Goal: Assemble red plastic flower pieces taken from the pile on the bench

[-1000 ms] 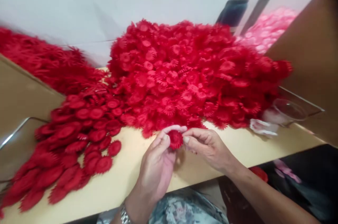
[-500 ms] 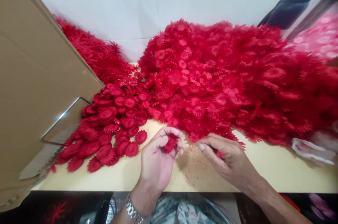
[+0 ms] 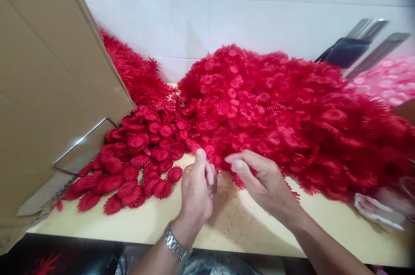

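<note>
My left hand is turned with its thumb up and its fingers curled closed. The red fringed fabric flower piece that showed in it half a second ago is now hidden behind the fingers. Just to the right, my right hand is closed in a pinch of thumb and forefinger; anything between them is too small to make out. The two hands are apart, above the table's front. Behind them rises a large heap of red fringed flower pieces. Left of my left hand lie cupped red flower pieces.
A cardboard sheet with a bent metal wire stands at the left. Red spiky pieces are piled behind it. Pink pieces and a dark object lie at the right. Crumbs dot the pale table.
My left hand has rolled from palm-up to thumb-up, and its flower piece has gone out of sight. My right hand stays pinched beside it. The camera view has shifted upward.
</note>
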Tool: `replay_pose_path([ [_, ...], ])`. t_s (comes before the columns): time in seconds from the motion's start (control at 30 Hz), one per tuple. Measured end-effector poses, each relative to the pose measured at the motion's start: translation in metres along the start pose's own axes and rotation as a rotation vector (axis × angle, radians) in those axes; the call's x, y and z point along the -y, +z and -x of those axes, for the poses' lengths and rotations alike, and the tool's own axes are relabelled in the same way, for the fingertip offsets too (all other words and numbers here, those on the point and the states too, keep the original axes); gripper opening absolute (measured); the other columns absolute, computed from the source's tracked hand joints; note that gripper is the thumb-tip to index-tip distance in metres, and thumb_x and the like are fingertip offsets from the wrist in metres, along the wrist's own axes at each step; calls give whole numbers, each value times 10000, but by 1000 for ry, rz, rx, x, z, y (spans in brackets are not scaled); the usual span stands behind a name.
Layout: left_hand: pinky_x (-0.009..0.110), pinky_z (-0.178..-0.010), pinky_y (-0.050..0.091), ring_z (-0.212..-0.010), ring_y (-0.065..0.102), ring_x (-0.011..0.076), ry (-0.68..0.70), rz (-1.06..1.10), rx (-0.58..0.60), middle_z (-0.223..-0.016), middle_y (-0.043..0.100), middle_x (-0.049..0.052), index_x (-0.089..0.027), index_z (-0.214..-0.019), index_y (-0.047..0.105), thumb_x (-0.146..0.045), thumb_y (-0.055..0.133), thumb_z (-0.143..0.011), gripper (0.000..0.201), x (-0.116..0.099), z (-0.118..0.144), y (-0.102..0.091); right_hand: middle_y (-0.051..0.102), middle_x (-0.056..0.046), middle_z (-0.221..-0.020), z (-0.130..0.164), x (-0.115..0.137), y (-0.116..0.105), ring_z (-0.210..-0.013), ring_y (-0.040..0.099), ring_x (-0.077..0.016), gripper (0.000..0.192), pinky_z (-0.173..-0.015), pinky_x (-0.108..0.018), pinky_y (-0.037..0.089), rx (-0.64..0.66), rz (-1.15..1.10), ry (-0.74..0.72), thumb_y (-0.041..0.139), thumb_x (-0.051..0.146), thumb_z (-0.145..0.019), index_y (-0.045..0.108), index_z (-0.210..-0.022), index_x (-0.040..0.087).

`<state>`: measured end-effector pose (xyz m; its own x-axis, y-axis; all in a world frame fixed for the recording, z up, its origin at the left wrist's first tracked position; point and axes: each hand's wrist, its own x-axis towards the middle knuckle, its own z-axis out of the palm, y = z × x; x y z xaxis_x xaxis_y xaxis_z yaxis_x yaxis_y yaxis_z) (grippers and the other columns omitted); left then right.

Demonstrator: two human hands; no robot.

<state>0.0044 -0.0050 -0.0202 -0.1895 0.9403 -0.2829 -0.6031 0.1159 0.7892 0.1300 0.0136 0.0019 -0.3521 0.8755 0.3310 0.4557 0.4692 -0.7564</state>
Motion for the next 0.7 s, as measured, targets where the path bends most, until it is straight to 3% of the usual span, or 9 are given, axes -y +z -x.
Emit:
replay_pose_path([
  [0.07, 164, -359, 312, -349, 402, 61, 80, -11, -4, -391, 444, -48, -166, -549, 576, -435, 502, -827, 393, 5, 0, 8, 652, -37, -883, -21, 8, 12, -821, 614, -149, 262, -760, -279, 466, -100, -116, 24, 401, 319, -906, 629, -931, 193],
  [0.13, 165, -594, 461, -644, 602, 88, 168, 56, -16, -699, 659, -17, -214, -837, 660, -362, 537, -827, 193, 6, 2, 17, 643, -60, -1001, -40, 13, 26, -935, 601, -167, 325, -854, -317, 456, -160, -229, 30, 360, 371, -915, 600, -1036, 188],
  [0.17, 184, -744, 465, -845, 616, 107, 194, 114, -14, -909, 684, -4, -239, -947, 651, -342, 531, -835, 194, 5, 2, 21, 632, -72, -1051, -47, 15, 33, -989, 583, -174, 360, -894, -330, 442, -159, -260, 27, 339, 387, -919, 587, -1078, 180],
  [0.23, 232, -941, 390, -1118, 516, 140, 196, 235, -9, -1198, 599, 4, -256, -1056, 623, -348, 485, -858, 258, -1, 2, 26, 604, -81, -1139, -55, 19, 45, -1082, 539, -174, 407, -963, -338, 404, -130, -287, 0, 309, 398, -926, 556, -1156, 170],
  [0.3, 251, -1007, 336, -1215, 434, 142, 183, 330, -25, -1291, 538, -5, -261, -1087, 612, -355, 416, -886, 297, -10, -1, 27, 559, -58, -1235, -53, 24, 54, -1181, 467, -157, 415, -1043, -346, 327, -75, -286, -54, 290, 383, -935, 506, -1231, 189],
  [0.47, 264, -1044, 282, -1268, 367, 118, 207, 337, -60, -1367, 458, -42, -334, -1204, 523, -364, 361, -903, 342, -28, -10, 18, 384, -24, -1405, -27, 38, 64, -1310, 300, -147, 479, -1123, -360, 179, -15, -320, -84, 230, 412, -943, 390, -1341, 198],
  [0.7, 316, -1035, 283, -1287, 343, 157, 223, 253, 20, -1422, 377, -48, -415, -1281, 413, -482, 353, -876, 415, -24, -4, 17, 348, 1, -1423, -10, 43, 66, -1338, 247, -201, 523, -1126, -440, 94, -16, -360, 16, 190, 493, -926, 339, -1369, 259],
])
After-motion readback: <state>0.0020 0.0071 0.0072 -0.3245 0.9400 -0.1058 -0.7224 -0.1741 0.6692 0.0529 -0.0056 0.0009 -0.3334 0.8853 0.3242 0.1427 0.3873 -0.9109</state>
